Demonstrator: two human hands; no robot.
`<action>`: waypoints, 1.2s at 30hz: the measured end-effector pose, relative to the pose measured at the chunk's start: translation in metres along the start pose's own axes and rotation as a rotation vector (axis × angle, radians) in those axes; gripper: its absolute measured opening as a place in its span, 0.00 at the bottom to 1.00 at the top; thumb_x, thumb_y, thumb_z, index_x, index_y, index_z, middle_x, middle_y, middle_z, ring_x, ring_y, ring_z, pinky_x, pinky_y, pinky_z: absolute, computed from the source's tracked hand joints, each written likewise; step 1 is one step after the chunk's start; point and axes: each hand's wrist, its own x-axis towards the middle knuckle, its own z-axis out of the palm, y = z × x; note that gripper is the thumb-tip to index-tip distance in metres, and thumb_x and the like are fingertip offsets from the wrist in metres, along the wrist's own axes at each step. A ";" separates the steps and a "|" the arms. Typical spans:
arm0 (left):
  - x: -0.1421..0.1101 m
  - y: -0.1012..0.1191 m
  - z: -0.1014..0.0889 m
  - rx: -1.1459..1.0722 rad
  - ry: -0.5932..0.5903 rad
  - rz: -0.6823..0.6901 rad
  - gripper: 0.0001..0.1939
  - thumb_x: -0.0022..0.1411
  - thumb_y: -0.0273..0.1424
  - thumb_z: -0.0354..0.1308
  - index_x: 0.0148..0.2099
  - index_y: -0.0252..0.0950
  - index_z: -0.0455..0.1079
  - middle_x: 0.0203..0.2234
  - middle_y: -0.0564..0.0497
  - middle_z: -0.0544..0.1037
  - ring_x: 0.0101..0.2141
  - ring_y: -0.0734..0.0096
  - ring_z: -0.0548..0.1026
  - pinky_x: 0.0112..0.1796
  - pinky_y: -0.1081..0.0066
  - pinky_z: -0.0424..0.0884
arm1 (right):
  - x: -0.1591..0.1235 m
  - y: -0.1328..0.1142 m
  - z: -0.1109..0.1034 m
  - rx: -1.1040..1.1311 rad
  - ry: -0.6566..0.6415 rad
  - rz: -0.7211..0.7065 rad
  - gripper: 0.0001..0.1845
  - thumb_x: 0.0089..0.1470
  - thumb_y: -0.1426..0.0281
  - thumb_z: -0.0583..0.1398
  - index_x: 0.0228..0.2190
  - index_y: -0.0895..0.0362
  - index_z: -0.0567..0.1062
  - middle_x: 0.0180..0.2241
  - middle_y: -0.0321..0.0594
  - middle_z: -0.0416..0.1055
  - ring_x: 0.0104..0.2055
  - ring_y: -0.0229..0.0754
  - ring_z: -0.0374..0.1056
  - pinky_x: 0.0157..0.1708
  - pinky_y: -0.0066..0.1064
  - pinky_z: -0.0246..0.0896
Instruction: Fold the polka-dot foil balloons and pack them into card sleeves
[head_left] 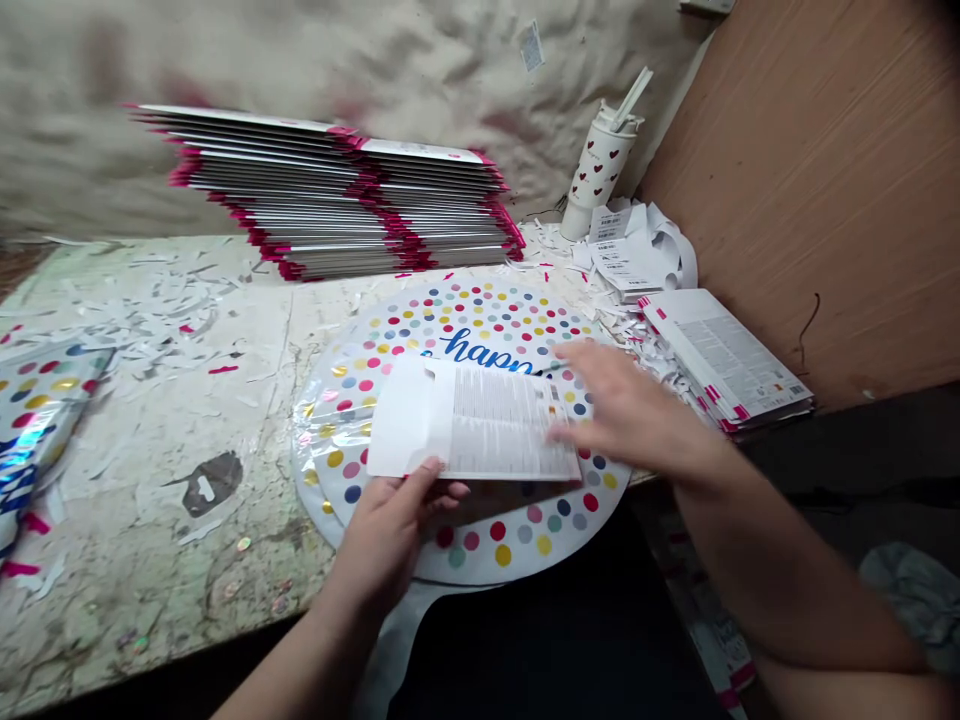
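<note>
A round foil balloon (480, 320) lies flat on the table, printed with coloured dots and blue script reading "happ" above the point where a card covers it. Clear plastic film (319, 420) wraps its left side. My left hand (394, 530) is shut on the lower edge of a white printed card (480, 420), which rests above the balloon. My right hand (630, 410) is spread flat, its fingertips at the card's right end. The balloon's tail runs down past the table's front edge, below my left wrist.
A tall stack of flat packs with pink edges (330, 195) stands behind the balloon. Printed card stacks (720, 360) and a heart-patterned tumbler (600, 165) sit at the right, beside a wooden panel (810, 180). Paper scraps litter the worn table (150, 450). Another wrapped balloon (37, 430) lies at left.
</note>
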 end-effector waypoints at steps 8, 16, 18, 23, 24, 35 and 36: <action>-0.009 0.016 -0.023 0.949 0.309 1.227 0.38 0.49 0.25 0.64 0.60 0.47 0.53 0.59 0.45 0.59 0.55 0.52 0.61 0.52 0.52 0.61 | 0.002 -0.027 0.050 0.369 0.327 -0.490 0.19 0.58 0.74 0.51 0.50 0.53 0.69 0.38 0.41 0.69 0.45 0.39 0.64 0.46 0.33 0.62; 0.008 -0.009 -0.041 1.341 -0.110 1.430 0.18 0.59 0.22 0.51 0.52 0.38 0.65 0.45 0.45 0.75 0.56 0.56 0.62 0.56 0.53 0.55 | -0.022 -0.021 0.073 0.225 0.397 -0.601 0.15 0.56 0.74 0.54 0.46 0.58 0.71 0.44 0.47 0.71 0.48 0.45 0.64 0.45 0.38 0.63; 0.008 -0.023 -0.035 1.344 -0.154 1.410 0.14 0.60 0.23 0.50 0.48 0.35 0.68 0.44 0.41 0.75 0.57 0.52 0.59 0.55 0.51 0.57 | -0.039 -0.031 0.078 0.116 0.374 -0.574 0.12 0.55 0.76 0.55 0.41 0.61 0.73 0.42 0.48 0.72 0.48 0.49 0.65 0.45 0.40 0.64; 0.012 -0.038 -0.024 1.409 -0.278 1.296 0.14 0.61 0.23 0.47 0.47 0.33 0.68 0.46 0.39 0.73 0.52 0.51 0.66 0.49 0.52 0.64 | -0.065 -0.041 0.085 0.006 0.262 -0.432 0.14 0.56 0.77 0.51 0.41 0.64 0.72 0.45 0.53 0.70 0.51 0.53 0.63 0.44 0.43 0.64; 0.013 -0.036 -0.023 1.411 -0.306 1.284 0.14 0.61 0.23 0.47 0.47 0.33 0.68 0.45 0.39 0.74 0.51 0.53 0.67 0.49 0.52 0.64 | -0.066 -0.040 0.085 0.022 0.260 -0.438 0.14 0.56 0.77 0.51 0.41 0.64 0.72 0.45 0.52 0.70 0.51 0.51 0.63 0.44 0.42 0.64; 0.029 -0.017 -0.005 1.349 -0.407 1.218 0.13 0.61 0.25 0.47 0.45 0.36 0.70 0.37 0.45 0.75 0.41 0.61 0.69 0.44 0.60 0.67 | -0.067 -0.017 0.080 0.240 0.127 -0.359 0.13 0.56 0.77 0.51 0.38 0.61 0.73 0.32 0.46 0.69 0.39 0.43 0.63 0.36 0.35 0.61; 0.028 -0.017 -0.005 1.330 -0.413 1.226 0.14 0.61 0.25 0.46 0.46 0.36 0.70 0.38 0.45 0.76 0.41 0.61 0.70 0.43 0.60 0.67 | -0.067 -0.016 0.079 0.249 0.109 -0.355 0.12 0.56 0.77 0.51 0.37 0.61 0.73 0.30 0.45 0.69 0.38 0.43 0.63 0.35 0.34 0.61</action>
